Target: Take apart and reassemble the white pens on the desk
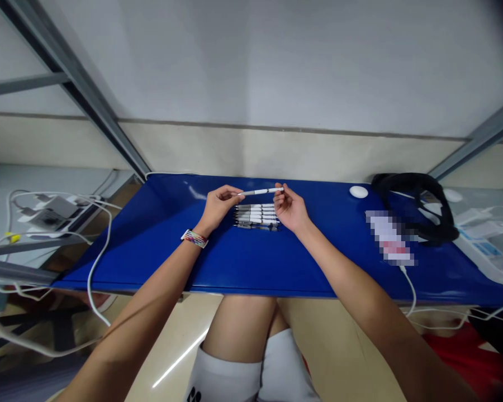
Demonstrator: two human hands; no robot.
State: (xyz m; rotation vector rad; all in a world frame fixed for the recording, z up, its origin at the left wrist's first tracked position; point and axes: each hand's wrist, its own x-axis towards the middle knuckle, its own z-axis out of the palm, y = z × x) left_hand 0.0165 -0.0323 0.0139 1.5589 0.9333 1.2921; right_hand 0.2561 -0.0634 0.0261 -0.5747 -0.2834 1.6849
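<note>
A white and grey pen (260,192) is held level above the blue table, between my two hands. My left hand (222,206) pinches its left end between thumb and fingers. At its right end, the fingertips of my right hand (290,206) are closed on the pen, with the palm turned partly up. Just below the held pen, several pens (255,214) lie side by side in a stack of rows on the table; a darker, clear-looking pen (257,226) is nearest to me. My right fingers partly cover the row's right ends.
On the blue table (260,268), a white oval object (358,192), a black headband-like object (417,178) and a blurred-out item (389,237) with a white cable are at the right. Power strips and cables (54,215) sit at the left. Metal posts flank the table.
</note>
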